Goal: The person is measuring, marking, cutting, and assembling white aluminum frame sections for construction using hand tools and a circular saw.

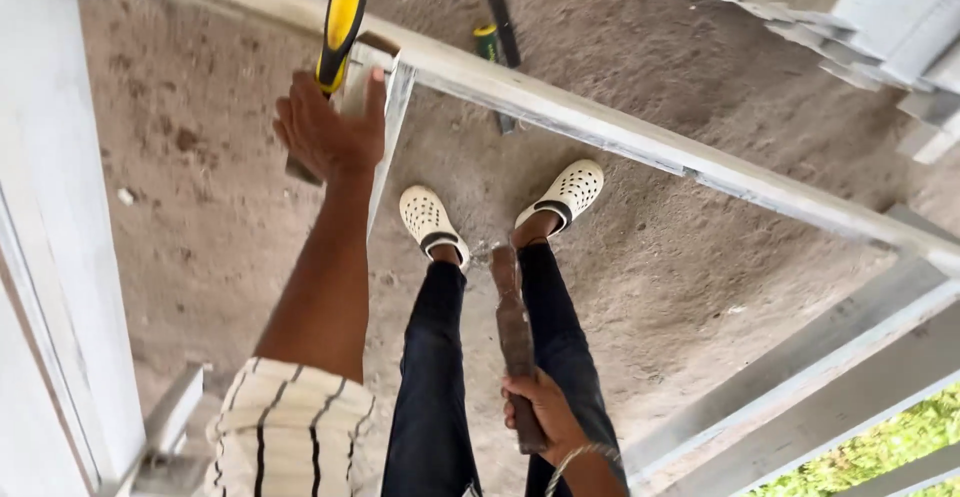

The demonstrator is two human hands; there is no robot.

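My left hand (330, 137) is raised and closed around a tool with a yellow and black handle (343, 22). It presses against a short grey metal channel (392, 107), where that channel meets a long grey metal rail (560, 112). A grey end of the tool sticks out below the hand. My right hand (545, 412) hangs low and grips a rusty brown bar-like tool (513, 327) that points toward my feet. I wear dark trousers and white perforated clogs (430, 219).
The long rail crosses the view diagonally from top left to right. More grey metal beams (800, 387) lie at lower right, and a stack of channels (860, 17) at top right. A dark hammer-like tool (495, 2) and a yellow-capped item (488, 42) lie on the rough floor.
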